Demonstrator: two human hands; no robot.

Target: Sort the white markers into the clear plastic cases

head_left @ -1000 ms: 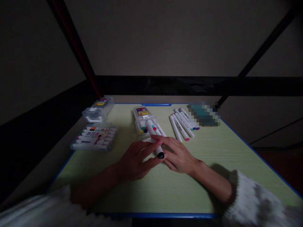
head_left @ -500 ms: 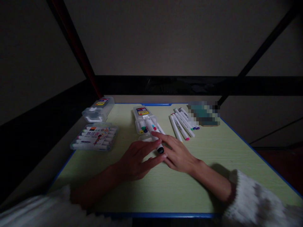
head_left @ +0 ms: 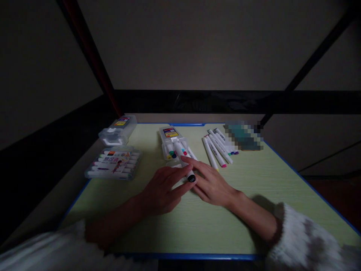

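Observation:
My left hand (head_left: 161, 190) and my right hand (head_left: 210, 182) meet at the middle of the pale green table (head_left: 197, 226). Between their fingertips is a white marker (head_left: 184, 162) with a black end cap. Its far end points into an open clear marker case (head_left: 172, 145) that holds several other markers. My right fingers pinch the marker from the right. My left fingers press it from the left, close to the black cap.
Several loose white markers (head_left: 217, 146) lie to the right of the open case. A flat clear box of markers (head_left: 114, 163) and another closed clear case (head_left: 118, 130) sit at the left. A blurred teal thing (head_left: 244, 136) is at the back right.
Both hands have slid the marker a little away from me, toward the open case; its black cap now lies further up the table.

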